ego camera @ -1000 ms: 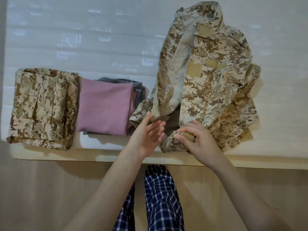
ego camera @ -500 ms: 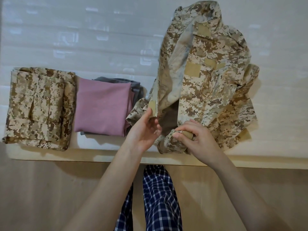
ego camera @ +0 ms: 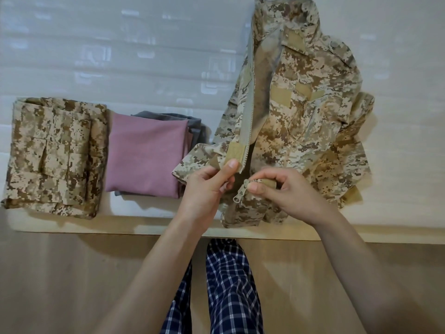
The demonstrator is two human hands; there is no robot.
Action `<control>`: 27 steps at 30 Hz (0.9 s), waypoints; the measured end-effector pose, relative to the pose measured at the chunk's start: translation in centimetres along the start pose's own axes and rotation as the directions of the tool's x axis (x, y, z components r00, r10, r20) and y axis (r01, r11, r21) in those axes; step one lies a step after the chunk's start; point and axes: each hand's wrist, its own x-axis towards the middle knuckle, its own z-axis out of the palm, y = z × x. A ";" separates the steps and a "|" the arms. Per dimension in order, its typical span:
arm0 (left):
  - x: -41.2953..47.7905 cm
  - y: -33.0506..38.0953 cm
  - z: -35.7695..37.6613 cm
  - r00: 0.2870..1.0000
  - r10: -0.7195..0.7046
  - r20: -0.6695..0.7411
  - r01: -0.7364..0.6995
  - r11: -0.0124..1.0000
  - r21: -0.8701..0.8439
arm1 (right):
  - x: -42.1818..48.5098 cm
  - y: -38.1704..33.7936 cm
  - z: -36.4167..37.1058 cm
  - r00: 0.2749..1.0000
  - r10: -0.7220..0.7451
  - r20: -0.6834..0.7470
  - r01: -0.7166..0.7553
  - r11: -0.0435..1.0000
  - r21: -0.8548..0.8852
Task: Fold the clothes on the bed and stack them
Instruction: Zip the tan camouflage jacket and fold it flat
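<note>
While the camouflage jacket (ego camera: 310, 121) is lying unzipped at the right of the bed (ego camera: 144, 56), the left hand (ego camera: 204, 189) is pinching the lower end of one front edge, fingers curled on the cloth. The right hand (ego camera: 289, 191) is gripping the opposite hem beside the zipper slider (ego camera: 240, 192) (pull tab dangling). A folded camouflage garment (ego camera: 53, 155) and a pink garment (ego camera: 144, 155), the latter atop a grey one (ego camera: 190, 120), are sitting at the left.

Likely a home bedroom: a sheeted bed (ego camera: 144, 56) with wooden frame (ego camera: 96, 229), folded clothes (ego camera: 144, 155) laid out.
</note>
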 end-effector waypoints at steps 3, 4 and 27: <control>-0.2 -0.2 0.3 1.000 0.003 -0.007 -0.003 0.999 -0.036 | 0.3 -0.2 0.1 1.000 -0.010 0.002 0.010 0.999 0.043; -0.3 -0.2 0.5 1.000 0.003 -0.013 -0.004 0.998 -0.057 | 0.4 -0.3 0.1 1.000 -0.014 -0.001 0.014 0.999 0.047; -0.6 0.0 0.9 1.000 0.017 -0.002 -0.017 0.998 -0.068 | 0.8 0.1 0.1 0.996 0.036 -0.078 -0.021 0.982 0.185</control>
